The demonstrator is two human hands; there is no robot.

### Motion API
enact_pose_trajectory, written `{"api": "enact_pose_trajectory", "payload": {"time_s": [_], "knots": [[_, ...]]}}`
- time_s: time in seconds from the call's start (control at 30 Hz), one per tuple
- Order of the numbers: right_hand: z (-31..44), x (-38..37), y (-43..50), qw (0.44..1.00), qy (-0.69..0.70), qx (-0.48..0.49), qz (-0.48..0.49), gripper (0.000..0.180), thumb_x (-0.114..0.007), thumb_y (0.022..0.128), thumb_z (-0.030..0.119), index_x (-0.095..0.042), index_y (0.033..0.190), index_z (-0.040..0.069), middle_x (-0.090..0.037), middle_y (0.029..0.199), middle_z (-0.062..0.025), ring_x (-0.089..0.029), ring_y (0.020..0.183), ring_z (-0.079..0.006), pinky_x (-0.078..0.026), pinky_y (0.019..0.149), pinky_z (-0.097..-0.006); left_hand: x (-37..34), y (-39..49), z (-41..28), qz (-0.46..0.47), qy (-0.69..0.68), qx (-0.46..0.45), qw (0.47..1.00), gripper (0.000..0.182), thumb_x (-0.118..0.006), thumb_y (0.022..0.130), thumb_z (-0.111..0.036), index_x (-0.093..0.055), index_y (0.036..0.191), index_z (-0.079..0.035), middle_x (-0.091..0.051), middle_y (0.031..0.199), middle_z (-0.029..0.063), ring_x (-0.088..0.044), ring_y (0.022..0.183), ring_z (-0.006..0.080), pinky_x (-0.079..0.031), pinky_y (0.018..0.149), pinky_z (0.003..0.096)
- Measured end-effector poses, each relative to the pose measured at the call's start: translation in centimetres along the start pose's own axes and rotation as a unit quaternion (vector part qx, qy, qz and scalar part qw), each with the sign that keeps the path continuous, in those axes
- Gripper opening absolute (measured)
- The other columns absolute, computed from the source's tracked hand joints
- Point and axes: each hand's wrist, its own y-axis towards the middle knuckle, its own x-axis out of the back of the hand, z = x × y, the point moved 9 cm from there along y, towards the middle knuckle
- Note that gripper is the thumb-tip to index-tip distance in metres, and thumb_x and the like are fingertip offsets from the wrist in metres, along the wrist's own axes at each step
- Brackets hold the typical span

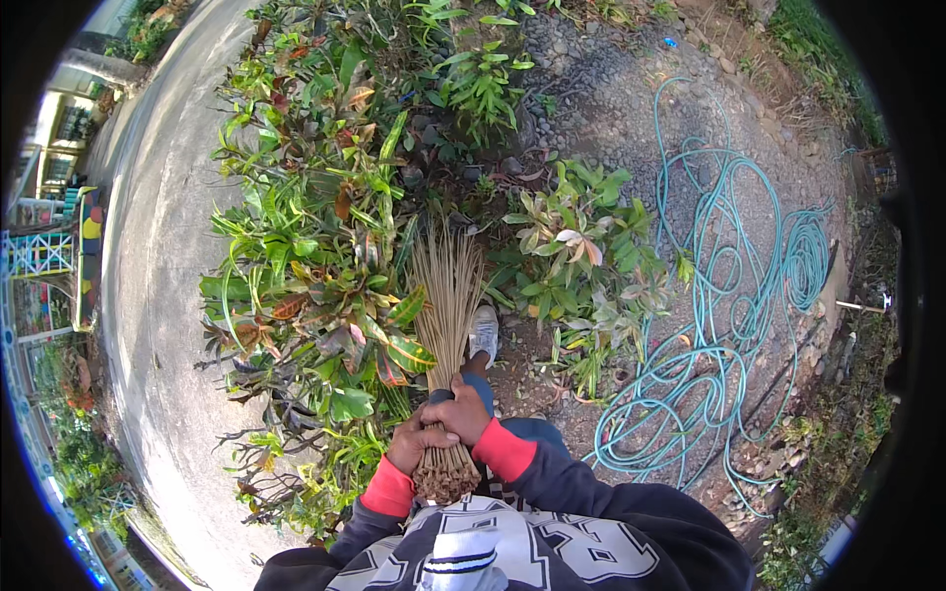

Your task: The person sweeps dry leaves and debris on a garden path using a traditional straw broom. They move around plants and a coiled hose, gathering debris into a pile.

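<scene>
A stick broom of thin dry ribs [446,295] points away from my body, its bristle tips down among the plants and its blunt bundled butt close to my chest. Both hands are wrapped around it near the butt, by a dark band. My left hand [421,441] and my right hand [464,411] sit close together, fingers closed on the bundle. Croton shrubs [318,281] with green, yellow and red leaves stand directly left of the broom. The soil under the bristle tips is partly hidden by leaves.
A concrete path [166,258] runs along the left, beyond the shrubs. A leafy bush [584,244] grows right of the broom. Tangled teal hose [709,369] lies on gravel [613,111] at the right, beside a coiled bundle of hose [807,255]. My shoe [484,332] rests between the plants.
</scene>
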Motion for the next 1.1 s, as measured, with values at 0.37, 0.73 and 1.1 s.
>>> {"api": "enact_pose_trajectory", "payload": {"time_s": [0.37,0.73,1.1], "knots": [[-15.2,4.4,25.0,0.985,-0.129,-0.037,0.104,0.015,-0.058,0.073,0.023,-0.065,0.079,0.011,-0.064,0.076,-0.0141,-0.063,0.07,-0.029,-0.048,0.068,-0.0412,0.7,24.4,-12.8,0.005,0.051,0.019,0.999,0.031,-0.064,0.066,-0.012,-0.062,0.093,0.003,-0.065,0.092,0.0101,-0.063,0.078,0.02,-0.05,0.075,0.0311],[-10.1,9.0,18.4,0.863,0.445,-0.225,-0.079,0.098,-0.068,0.052,-0.003,-0.021,0.138,-0.008,-0.057,0.107,-0.0117,-0.056,0.089,-0.0173,-0.048,0.076,-0.0258,-3.7,15.6,-15.8,0.001,0.005,-0.074,0.997,0.096,-0.071,0.052,0.0,-0.026,0.138,0.002,-0.052,0.119,0.0138,-0.049,0.112,0.0214,-0.04,0.096,0.032],[-18.0,14.7,39.5,0.964,0.212,-0.152,-0.052,0.037,-0.072,0.051,0.007,-0.057,0.08,-0.01,-0.059,0.067,-0.0101,-0.057,0.06,-0.018,-0.048,0.055,-0.0303,-0.2,33.0,-28.0,-0.102,0.152,-0.137,0.974,0.05,-0.07,0.057,-0.011,-0.059,0.103,0.002,-0.063,0.093,0.0062,-0.058,0.088,0.0164,-0.044,0.083,0.0268]]}}
